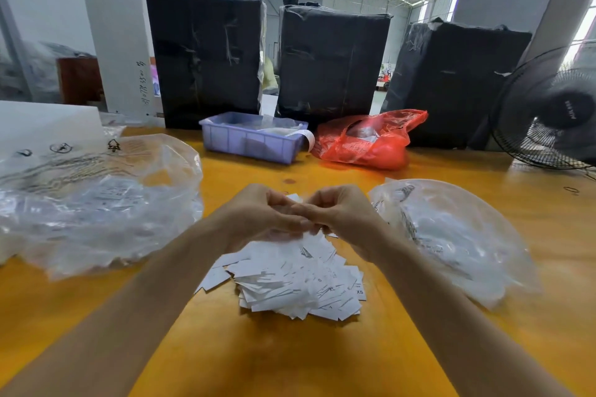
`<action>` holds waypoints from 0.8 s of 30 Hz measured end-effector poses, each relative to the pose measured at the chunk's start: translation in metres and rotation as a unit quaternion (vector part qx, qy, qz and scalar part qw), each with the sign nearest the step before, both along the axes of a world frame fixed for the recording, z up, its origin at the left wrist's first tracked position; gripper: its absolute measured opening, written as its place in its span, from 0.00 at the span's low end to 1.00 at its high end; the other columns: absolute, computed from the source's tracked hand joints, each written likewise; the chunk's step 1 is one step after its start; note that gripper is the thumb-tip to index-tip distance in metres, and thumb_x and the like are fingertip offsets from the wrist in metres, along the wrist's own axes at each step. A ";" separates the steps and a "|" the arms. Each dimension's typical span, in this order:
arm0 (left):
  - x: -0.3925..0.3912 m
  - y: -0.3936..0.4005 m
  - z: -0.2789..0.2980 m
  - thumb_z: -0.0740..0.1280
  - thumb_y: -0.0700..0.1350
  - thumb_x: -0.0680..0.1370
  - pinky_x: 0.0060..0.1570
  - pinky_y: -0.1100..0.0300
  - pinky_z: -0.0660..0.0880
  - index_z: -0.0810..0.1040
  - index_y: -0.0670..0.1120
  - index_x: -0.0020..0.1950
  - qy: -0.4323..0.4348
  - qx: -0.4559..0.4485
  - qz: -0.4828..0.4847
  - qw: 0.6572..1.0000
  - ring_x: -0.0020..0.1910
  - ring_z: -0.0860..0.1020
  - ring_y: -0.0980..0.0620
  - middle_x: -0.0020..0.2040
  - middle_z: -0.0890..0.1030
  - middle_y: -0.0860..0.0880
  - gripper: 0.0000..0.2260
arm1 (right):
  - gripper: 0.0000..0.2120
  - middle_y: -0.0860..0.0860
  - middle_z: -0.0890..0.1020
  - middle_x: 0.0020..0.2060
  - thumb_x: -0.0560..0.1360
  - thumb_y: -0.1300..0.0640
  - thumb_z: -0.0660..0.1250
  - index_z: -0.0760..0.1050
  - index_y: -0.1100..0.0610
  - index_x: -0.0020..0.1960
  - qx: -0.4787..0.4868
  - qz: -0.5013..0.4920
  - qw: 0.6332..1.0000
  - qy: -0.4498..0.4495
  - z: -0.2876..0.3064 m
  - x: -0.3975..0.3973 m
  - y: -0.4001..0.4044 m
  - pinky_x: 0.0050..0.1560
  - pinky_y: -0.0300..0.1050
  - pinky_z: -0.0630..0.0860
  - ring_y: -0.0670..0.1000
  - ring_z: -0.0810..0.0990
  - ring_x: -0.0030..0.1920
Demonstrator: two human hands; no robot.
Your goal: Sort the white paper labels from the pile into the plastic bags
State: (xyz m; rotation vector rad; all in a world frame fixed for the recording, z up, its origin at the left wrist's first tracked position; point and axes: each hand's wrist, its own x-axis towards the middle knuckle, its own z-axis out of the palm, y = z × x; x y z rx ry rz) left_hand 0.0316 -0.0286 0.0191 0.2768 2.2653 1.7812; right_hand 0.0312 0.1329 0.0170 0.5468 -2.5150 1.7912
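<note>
Where two bare forearms reach forward over a yellow wooden table [322, 361], the left hand [258, 213] and right hand [342, 213] meet above a loose pile of white paper labels [296, 280] printed with size letters. Both hands have curled fingers, touching each other and pinching white labels between them; exactly how many labels they hold cannot be told. A large crumpled clear plastic bag [93, 203] holding labels lies left of the pile, and a second clear plastic bag [451, 235] lies to the right. Farther back sit a pale blue plastic bin [251, 142] and a red plastic bag [371, 142], just beside each other. Behind them stand three tall black wrapped bundles [332, 64]. A black electric fan [548, 113] stands at the far right.
</note>
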 end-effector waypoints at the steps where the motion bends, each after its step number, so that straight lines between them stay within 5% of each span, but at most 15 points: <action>1: -0.002 -0.001 -0.002 0.76 0.39 0.62 0.33 0.66 0.78 0.82 0.40 0.45 -0.014 0.009 0.011 1.000 0.38 0.84 0.51 0.40 0.85 0.45 0.13 | 0.08 0.53 0.78 0.25 0.70 0.58 0.73 0.79 0.57 0.33 -0.002 0.000 1.000 -0.002 -0.001 0.000 -0.001 0.27 0.37 0.65 0.47 0.73 0.26; 7: -0.005 0.000 -0.003 0.74 0.39 0.60 0.28 0.65 0.77 0.82 0.37 0.40 -0.025 0.073 0.065 0.995 0.32 0.84 0.49 0.37 0.84 0.40 0.11 | 0.10 0.47 0.78 0.22 0.72 0.57 0.72 0.78 0.60 0.33 -0.015 -0.050 0.999 -0.012 0.004 -0.006 0.013 0.26 0.34 0.68 0.43 0.73 0.23; 10: -0.005 0.000 -0.003 0.72 0.37 0.68 0.28 0.65 0.77 0.80 0.36 0.42 -0.017 0.094 0.070 0.993 0.33 0.84 0.48 0.37 0.84 0.40 0.06 | 0.11 0.47 0.77 0.22 0.72 0.56 0.71 0.78 0.60 0.34 -0.002 -0.151 0.988 0.008 0.018 -0.016 0.049 0.26 0.34 0.70 0.42 0.73 0.23; 13: -0.006 0.002 -0.003 0.72 0.44 0.69 0.30 0.65 0.77 0.80 0.37 0.44 -0.012 0.113 0.085 0.990 0.35 0.84 0.49 0.40 0.85 0.40 0.11 | 0.10 0.51 0.77 0.26 0.70 0.55 0.72 0.80 0.62 0.37 -0.017 -0.213 0.977 -0.024 0.027 -0.021 0.092 0.32 0.39 0.72 0.46 0.73 0.27; 20: -0.001 0.016 -0.001 0.69 0.71 0.52 0.36 0.61 0.79 0.73 0.50 0.63 0.014 0.061 0.041 0.997 0.48 0.81 0.52 0.53 0.80 0.52 0.44 | 0.11 0.49 0.80 0.25 0.64 0.52 0.76 0.79 0.59 0.34 0.070 -0.051 0.996 -0.022 0.021 -0.009 0.046 0.29 0.34 0.73 0.44 0.76 0.26; 22: 0.002 0.016 -0.001 0.73 0.72 0.48 0.37 0.60 0.79 0.74 0.52 0.60 -0.001 0.048 0.004 0.999 0.46 0.83 0.51 0.53 0.81 0.50 0.45 | 0.11 0.50 0.79 0.24 0.66 0.55 0.76 0.78 0.59 0.31 0.087 -0.028 0.996 0.002 0.018 -0.005 0.027 0.28 0.36 0.72 0.44 0.75 0.25; 24: 0.004 0.016 -0.002 0.78 0.62 0.52 0.38 0.59 0.80 0.75 0.49 0.58 -0.014 0.029 -0.011 0.999 0.44 0.84 0.49 0.52 0.82 0.46 0.38 | 0.12 0.51 0.78 0.23 0.65 0.56 0.77 0.77 0.60 0.32 0.087 -0.027 0.996 0.010 0.016 -0.002 0.018 0.28 0.39 0.69 0.45 0.73 0.25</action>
